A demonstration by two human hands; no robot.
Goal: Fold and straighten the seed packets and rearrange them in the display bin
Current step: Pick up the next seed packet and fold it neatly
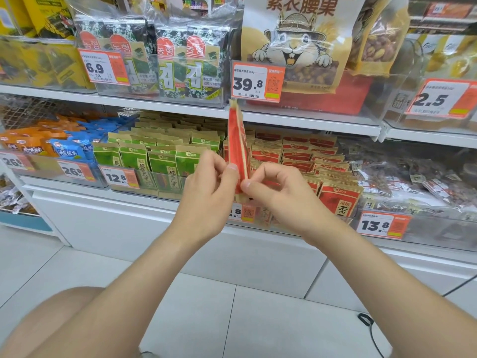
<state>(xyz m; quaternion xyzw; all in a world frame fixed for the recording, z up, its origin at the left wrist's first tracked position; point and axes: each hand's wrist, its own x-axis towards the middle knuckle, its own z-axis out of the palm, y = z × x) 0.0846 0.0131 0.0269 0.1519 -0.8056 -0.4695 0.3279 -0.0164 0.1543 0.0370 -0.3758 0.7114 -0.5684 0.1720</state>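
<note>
Between the two hands, a red seed packet [238, 148] stands upright and edge-on, its lower end pinched by the left hand [209, 188] and the right hand [278, 188]. Behind it, the clear display bin [346, 220] holds rows of red packets [309, 161]; green packets [160, 156] fill what seems a neighbouring bin.
</note>
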